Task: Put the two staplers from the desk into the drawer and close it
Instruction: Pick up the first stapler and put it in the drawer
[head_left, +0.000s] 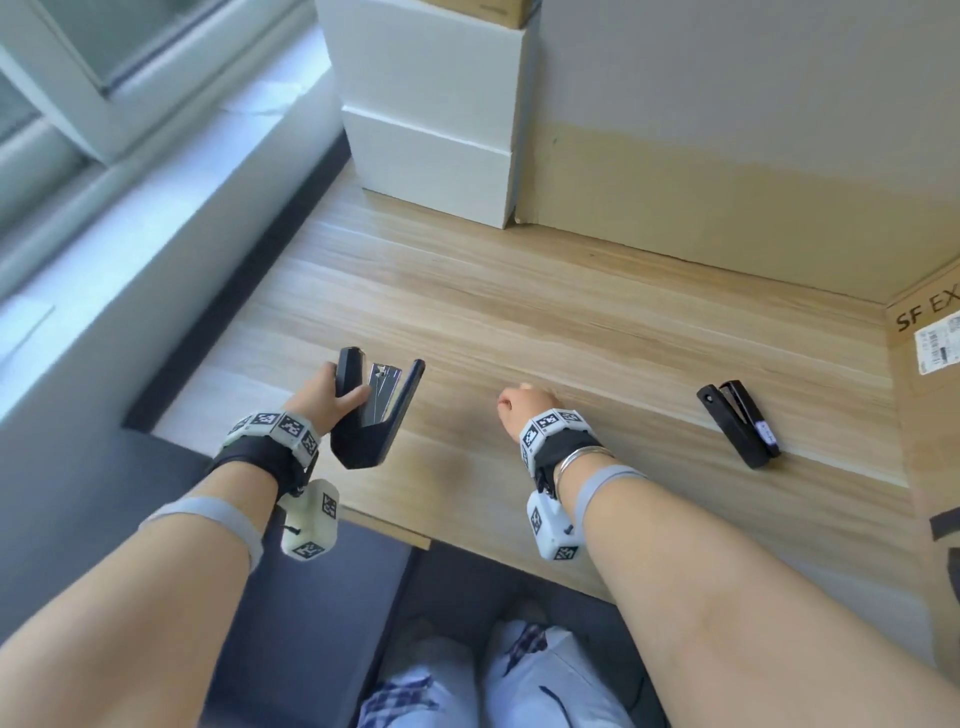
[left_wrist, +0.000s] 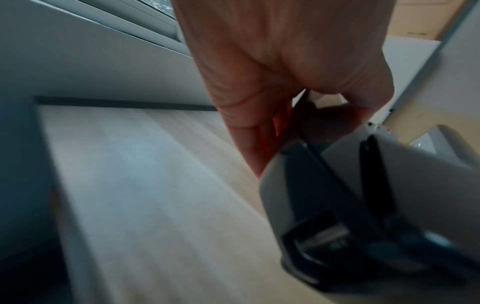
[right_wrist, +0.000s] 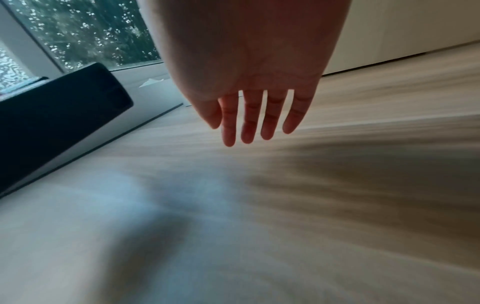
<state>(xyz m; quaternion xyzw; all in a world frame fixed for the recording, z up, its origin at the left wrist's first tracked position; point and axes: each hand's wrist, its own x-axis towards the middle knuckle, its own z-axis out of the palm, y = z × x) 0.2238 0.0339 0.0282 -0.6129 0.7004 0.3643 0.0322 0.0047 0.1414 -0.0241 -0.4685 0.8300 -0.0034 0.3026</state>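
A large black stapler (head_left: 370, 410) hangs splayed open above the desk's left front, its metal staple channel showing. My left hand (head_left: 332, 397) grips its upper arm, thumb across the front. The left wrist view shows the same stapler (left_wrist: 337, 205) close up and blurred under my curled left hand (left_wrist: 285, 86). A second, smaller black stapler (head_left: 740, 423) lies flat on the wooden desk (head_left: 571, 322) at the right. My right hand (head_left: 522, 402) hovers over the desk's middle holding nothing; in the right wrist view its fingers (right_wrist: 253, 119) hang straight and relaxed. No drawer is visible.
Stacked white boxes (head_left: 431, 114) stand at the back of the desk, a tall cardboard box (head_left: 727, 130) beside them, and another carton (head_left: 930, 415) at the right edge. A window sill (head_left: 130, 218) runs along the left. My knees (head_left: 493, 675) are below the desk's front edge.
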